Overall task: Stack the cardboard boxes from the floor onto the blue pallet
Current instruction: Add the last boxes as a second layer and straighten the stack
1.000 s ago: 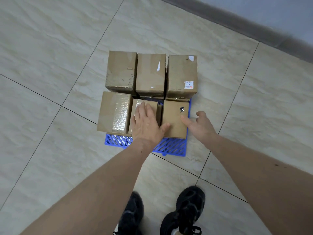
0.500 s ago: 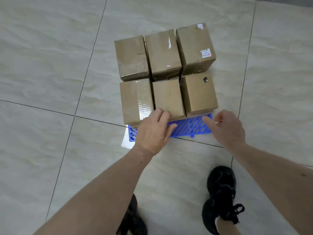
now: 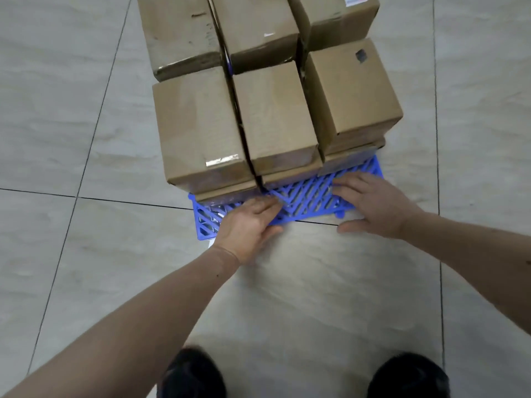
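Several brown cardboard boxes stand packed together in two layers on the blue pallet. The top front row holds a left box, a middle box and a right box; more boxes stand behind them. Only the pallet's front grid strip shows. My left hand grips the pallet's front edge near its left corner, fingers on the grid and thumb below the rim. My right hand holds the same edge farther right, fingers lying on the grid and thumb low beside the rim.
Pale floor tiles with dark joints surround the pallet. My two black shoes stand on the floor a short way in front of it. A small white scrap peeks out under the pallet's front left corner.
My hands came down off the front boxes' tops and onto the pallet's front edge. The view has dropped much closer to the stack.
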Demonstrator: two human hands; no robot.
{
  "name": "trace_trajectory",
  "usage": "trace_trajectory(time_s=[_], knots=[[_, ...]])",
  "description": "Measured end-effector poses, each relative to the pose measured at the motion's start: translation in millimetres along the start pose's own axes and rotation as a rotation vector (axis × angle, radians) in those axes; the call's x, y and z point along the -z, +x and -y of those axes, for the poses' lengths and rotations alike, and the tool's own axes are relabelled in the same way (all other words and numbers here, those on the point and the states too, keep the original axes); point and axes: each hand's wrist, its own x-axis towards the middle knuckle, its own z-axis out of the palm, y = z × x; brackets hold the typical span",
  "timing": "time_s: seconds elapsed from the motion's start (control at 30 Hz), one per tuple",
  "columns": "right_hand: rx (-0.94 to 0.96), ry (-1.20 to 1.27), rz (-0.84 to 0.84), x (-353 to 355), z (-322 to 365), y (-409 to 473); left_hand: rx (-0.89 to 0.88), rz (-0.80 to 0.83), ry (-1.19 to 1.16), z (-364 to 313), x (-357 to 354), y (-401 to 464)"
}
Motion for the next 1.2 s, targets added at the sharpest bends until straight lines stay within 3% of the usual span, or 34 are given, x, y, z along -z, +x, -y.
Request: trace_trajectory(time_s=[0.17,0.47,0.77,1.07,1.2], knots=[[0.19,-0.117,-0.083,-24,-10,13,-0.052,-0.053,-0.044,9,-34,-9],[0.298,-0.111,-0.23,-26,-15,22,-0.16,-0.106,-0.022,24,-47,-8],[0.264,-0.117,-0.232,-30,1,25,-0.288,-0.052,0.061,37,-32,-8],[0.163,-0.128,-0.368,-37,64,58,-0.346,-0.011,0.114,102,-11,-21],[0.096,-0.101,-0.352,-37,86,72,-0.361,-0.016,0.111,122,-1,-24]])
